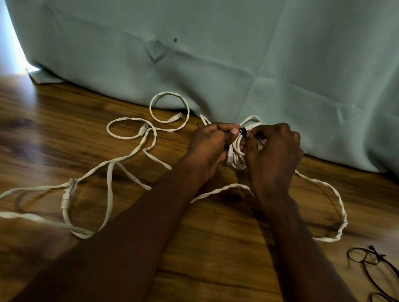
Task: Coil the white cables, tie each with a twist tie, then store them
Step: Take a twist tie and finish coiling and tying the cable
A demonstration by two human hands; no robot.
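A small coil of white cable (237,154) hangs between my two hands, above the wooden surface near the curtain. My left hand (209,147) grips the coil from the left, thumb near a black twist tie (243,132) wrapped at its top. My right hand (275,155) pinches the tie from the right. One clear plug of the coil (230,155) points down. Loose white cables (109,183) sprawl in loops to the left, with plugs at several spots. Another twisted white cable (336,204) loops out to the right.
The wooden surface (215,257) runs toward me under both forearms. Spare black twist ties (382,276) lie in a tangle at the right. A pale green curtain (211,35) hangs across the back, its hem touching the wood.
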